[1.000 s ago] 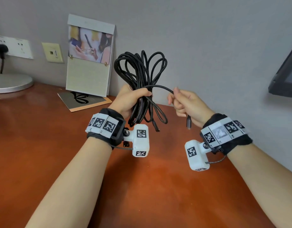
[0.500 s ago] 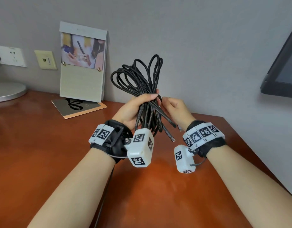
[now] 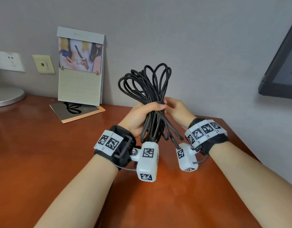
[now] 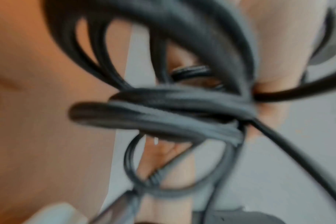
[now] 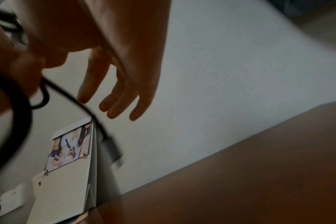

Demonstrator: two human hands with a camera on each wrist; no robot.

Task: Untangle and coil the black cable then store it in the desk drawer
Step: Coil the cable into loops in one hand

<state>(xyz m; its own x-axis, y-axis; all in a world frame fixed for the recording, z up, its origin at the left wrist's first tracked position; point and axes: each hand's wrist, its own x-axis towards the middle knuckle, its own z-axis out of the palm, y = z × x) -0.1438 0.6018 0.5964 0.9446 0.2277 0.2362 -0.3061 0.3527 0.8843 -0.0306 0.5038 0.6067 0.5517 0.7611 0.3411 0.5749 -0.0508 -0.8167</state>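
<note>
— While the left hand (image 3: 142,115) curls its fingers round the bundled black cable (image 3: 147,86) at frame centre, above the desk (image 3: 43,153), where is the right hand (image 3: 178,109)?

— Just beside the bundle, fingers (image 5: 113,97) straight and loosely spread; a plug (image 5: 112,149) dangles below them.

both bare forearms raised in front, wrists close together, each with a black strap and white tagged camera block. left hand (image 3: 142,115) fisted thumb-side up, fingers curled round the bundled black cable (image 3: 147,89), thumb laid across the top. right hand (image 3: 178,111) just behind it, touching the left fingertips; right wrist view shows its fingers (image 5: 123,98) extended, loosely spread, gripping nothing
</note>
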